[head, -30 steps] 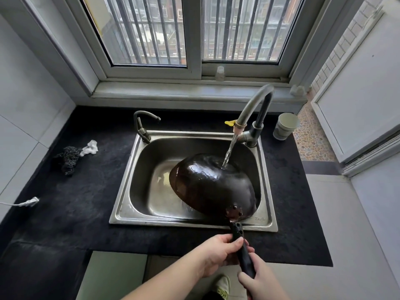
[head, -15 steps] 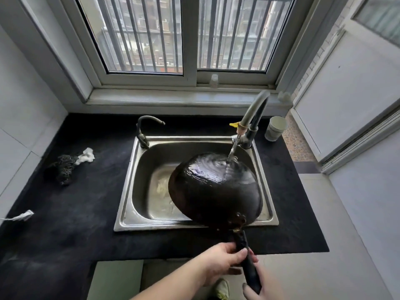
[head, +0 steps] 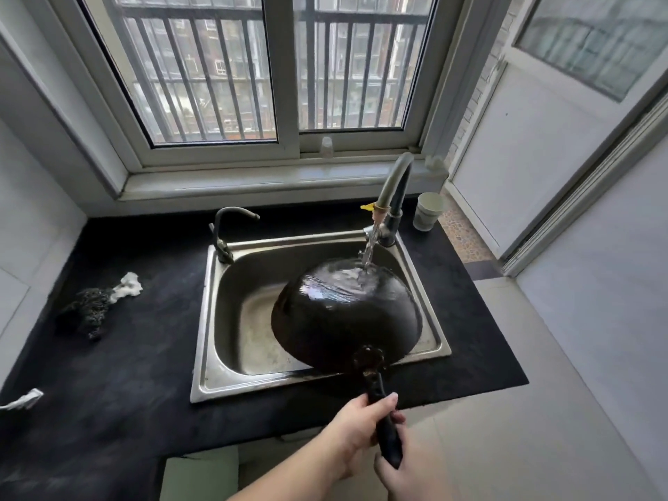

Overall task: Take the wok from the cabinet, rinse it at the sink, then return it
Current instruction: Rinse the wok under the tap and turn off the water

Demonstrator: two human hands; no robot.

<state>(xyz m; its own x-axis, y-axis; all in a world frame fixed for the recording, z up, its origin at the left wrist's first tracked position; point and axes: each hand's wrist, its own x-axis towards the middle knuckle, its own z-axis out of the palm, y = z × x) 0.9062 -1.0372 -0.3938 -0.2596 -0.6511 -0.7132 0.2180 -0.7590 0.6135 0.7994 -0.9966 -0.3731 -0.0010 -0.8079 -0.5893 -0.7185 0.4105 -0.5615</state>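
From the head camera, a dark wok [head: 347,316] is held over the steel sink [head: 231,356], turned so its rounded outer side faces up – it fills the right half of the basin, its handle [head: 383,417] reaching out over the sink's front rim and past the front edge of the black counter [head: 119,374]. A stream of water [head: 368,253] falls from the tall faucet [head: 392,189] at the sink's back right corner onto the far side of the wok and spreads in a shiny sheet. The left hand [head: 356,433] has its fingers curled round the handle, thumb on top. The right hand [head: 408,475] grips the handle's tail end – its fingers are partly out of frame. A smaller tap [head: 227,226] stands at the sink's back left corner. A dark scrubber [head: 86,310] lies near the counter's left edge, and a pale cup [head: 427,211] sits at the counter's back right corner.
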